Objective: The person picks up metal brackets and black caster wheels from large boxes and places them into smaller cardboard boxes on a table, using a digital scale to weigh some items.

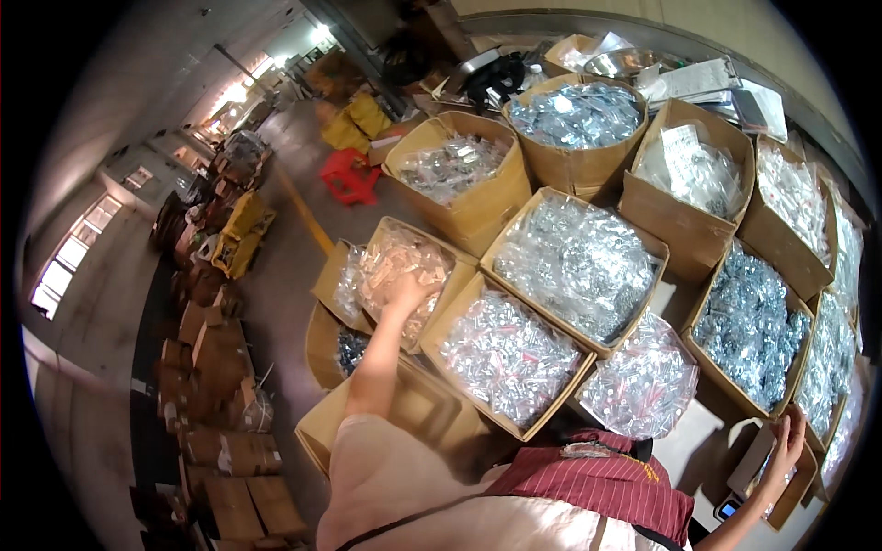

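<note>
My left hand reaches into a cardboard box of copper-coloured pieces in clear bags. Its fingers blend with the bags, so their grip is unclear. At the lower right, my right hand has its fingers stretched along a small open cardboard box, touching its edge. A scale with a small lit display sits beside that box, close to my right wrist. Between my arms stand a box of bagged silvery parts with red-lined bags and a loose heap of similar bags.
More cardboard boxes of bagged metal parts crowd around, including a large silvery one and a bluish one. Papers lie at the back. A red stool stands on the floor, with stacked cartons further left.
</note>
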`<state>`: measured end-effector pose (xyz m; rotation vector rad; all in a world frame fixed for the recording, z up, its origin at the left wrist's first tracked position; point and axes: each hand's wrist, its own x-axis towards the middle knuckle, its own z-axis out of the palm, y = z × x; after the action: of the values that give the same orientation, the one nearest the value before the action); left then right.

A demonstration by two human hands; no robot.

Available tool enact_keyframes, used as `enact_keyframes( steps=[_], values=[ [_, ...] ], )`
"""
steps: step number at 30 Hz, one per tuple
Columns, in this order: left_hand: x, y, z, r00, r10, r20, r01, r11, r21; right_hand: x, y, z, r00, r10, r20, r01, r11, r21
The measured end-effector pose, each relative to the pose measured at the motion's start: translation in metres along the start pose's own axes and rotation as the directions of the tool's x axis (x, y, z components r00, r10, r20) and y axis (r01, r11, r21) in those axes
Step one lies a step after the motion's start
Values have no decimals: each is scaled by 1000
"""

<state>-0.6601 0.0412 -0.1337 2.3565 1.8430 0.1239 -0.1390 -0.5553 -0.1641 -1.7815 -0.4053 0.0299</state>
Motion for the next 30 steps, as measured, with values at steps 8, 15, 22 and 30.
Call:
enact_keyframes(
  steps=[8, 15, 22, 30],
  values=[
    [33, -22, -35, 994, -108, 1, 73, 668, -740, 7, 22, 3, 990, 31, 134, -27, 999, -29],
    [96, 47, -103, 729, 154, -666, -468, 823, -322, 8, 6, 8, 986, 89, -141, -75, 992, 101],
    [185, 128, -114, 908, 290, -301, -205, 937, 283, 1, -8, -9, 997, 75, -18, -76, 994, -73],
    [284, 141, -76, 971, -93, -221, 102, 994, 32, -50, -6, -66, 967, 118, -226, -158, 973, -166]
  ],
)
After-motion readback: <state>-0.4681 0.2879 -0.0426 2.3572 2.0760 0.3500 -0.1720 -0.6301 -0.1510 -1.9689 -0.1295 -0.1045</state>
